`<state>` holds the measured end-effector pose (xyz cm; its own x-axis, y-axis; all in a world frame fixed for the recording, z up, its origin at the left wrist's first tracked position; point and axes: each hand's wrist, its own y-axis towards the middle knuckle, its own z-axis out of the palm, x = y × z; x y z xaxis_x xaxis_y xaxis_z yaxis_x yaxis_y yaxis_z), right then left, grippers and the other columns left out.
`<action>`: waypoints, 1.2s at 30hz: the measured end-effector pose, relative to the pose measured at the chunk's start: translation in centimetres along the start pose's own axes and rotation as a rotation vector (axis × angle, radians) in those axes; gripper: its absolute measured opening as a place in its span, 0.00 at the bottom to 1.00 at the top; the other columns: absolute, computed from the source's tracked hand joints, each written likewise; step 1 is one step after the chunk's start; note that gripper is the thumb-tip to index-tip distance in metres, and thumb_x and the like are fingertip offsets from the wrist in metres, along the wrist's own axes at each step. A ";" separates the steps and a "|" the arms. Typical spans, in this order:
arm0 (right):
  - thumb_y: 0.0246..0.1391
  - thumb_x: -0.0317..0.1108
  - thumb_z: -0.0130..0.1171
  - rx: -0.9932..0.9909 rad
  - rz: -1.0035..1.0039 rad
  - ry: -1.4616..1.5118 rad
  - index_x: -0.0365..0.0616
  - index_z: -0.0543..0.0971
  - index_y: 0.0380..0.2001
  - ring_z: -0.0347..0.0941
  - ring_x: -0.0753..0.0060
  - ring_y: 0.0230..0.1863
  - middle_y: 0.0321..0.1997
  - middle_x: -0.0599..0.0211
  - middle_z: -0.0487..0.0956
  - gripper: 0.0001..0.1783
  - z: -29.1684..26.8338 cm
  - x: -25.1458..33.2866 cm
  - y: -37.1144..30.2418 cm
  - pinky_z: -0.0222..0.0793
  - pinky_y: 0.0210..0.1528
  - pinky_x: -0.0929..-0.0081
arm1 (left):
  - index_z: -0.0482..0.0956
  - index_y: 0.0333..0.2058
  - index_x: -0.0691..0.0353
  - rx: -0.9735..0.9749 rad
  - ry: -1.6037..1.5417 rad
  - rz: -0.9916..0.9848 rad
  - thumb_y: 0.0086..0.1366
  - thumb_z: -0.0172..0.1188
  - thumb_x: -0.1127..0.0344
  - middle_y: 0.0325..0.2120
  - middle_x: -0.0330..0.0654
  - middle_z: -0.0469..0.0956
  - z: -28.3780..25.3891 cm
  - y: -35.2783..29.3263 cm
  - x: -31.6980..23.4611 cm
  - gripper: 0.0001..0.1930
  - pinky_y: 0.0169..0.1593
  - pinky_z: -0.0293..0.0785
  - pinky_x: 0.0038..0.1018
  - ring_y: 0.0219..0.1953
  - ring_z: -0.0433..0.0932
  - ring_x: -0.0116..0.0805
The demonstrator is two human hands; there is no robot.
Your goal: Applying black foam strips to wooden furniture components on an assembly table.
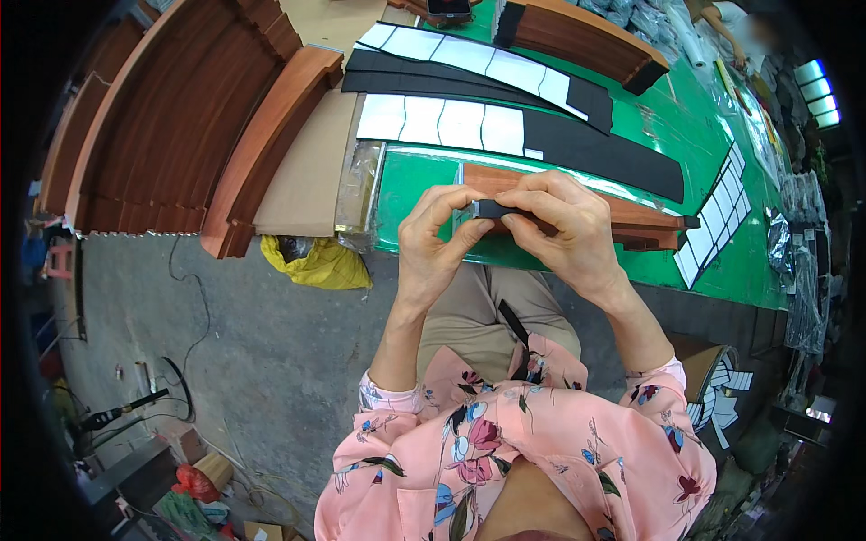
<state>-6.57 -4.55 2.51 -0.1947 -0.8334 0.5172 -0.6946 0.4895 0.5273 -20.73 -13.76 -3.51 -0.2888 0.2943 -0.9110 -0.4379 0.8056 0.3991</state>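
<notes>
Over the near edge of the green table, both my hands pinch one small black foam piece (492, 210) with a pale grey end. My left hand (433, 239) grips the pale end between thumb and fingertips. At the other end, my right hand (570, 227) closes thumb and fingers on the black part and hides some of it. Behind and below my hands lies a reddish-brown wooden moulding (631, 213), with a small black piece at its right end. Black foam sheets (622, 162) partly covered with white backing (442, 122) lie just beyond it.
Many brown mouldings (171, 126) are stacked at the left on cardboard (302, 185). More mouldings (577, 41) stand at the far side. A white-backed sheet (717, 216) lies on the green table (758, 275) at right. A yellow bag (320, 263) sits below the cardboard. Another person (726, 32) is far right.
</notes>
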 end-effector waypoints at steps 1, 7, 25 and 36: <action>0.37 0.25 0.65 0.006 0.008 0.004 0.45 0.80 0.30 0.74 0.68 0.30 0.31 0.69 0.77 0.12 0.0 0.1 -0.1 0.71 0.30 0.72 | 0.78 0.37 0.63 0.003 0.000 -0.002 0.54 0.66 0.66 0.34 0.37 0.77 0.0 0.0 0.0 0.13 0.40 0.66 0.23 0.37 0.73 0.28; 0.40 0.26 0.64 0.046 -0.012 0.094 0.45 0.80 0.33 0.74 0.65 0.35 0.33 0.67 0.77 0.12 -0.3 -0.5 -0.3 0.71 0.35 0.70 | 0.78 0.37 0.63 -0.005 0.022 0.009 0.54 0.66 0.67 0.33 0.37 0.77 0.0 -0.1 -0.2 0.12 0.40 0.66 0.23 0.36 0.72 0.28; 0.44 0.26 0.60 -0.112 -0.144 -0.020 0.43 0.74 0.45 0.72 0.56 0.46 0.45 0.61 0.76 0.20 -5.9 -2.0 -3.4 0.70 0.46 0.64 | 0.74 0.44 0.63 0.013 0.367 0.350 0.57 0.58 0.80 0.32 0.48 0.74 0.6 0.3 0.2 0.15 0.37 0.71 0.31 0.34 0.75 0.41; 0.61 0.44 0.49 -0.210 1.118 0.249 0.37 0.79 0.39 0.69 0.80 0.24 0.23 0.69 0.74 0.19 -17.9 -15.5 -14.8 0.65 0.28 0.81 | 0.74 0.47 0.63 0.072 0.161 -0.468 0.72 0.38 0.50 0.23 0.36 0.71 -0.7 -1.2 -3.3 0.24 0.29 0.62 0.19 0.24 0.68 0.21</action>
<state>19.14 5.73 -1.23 -0.4683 0.1518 0.8704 -0.0889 0.9721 -0.2173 -19.86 -16.06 -0.96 -0.2059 -0.1861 -0.9607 -0.4938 0.8674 -0.0622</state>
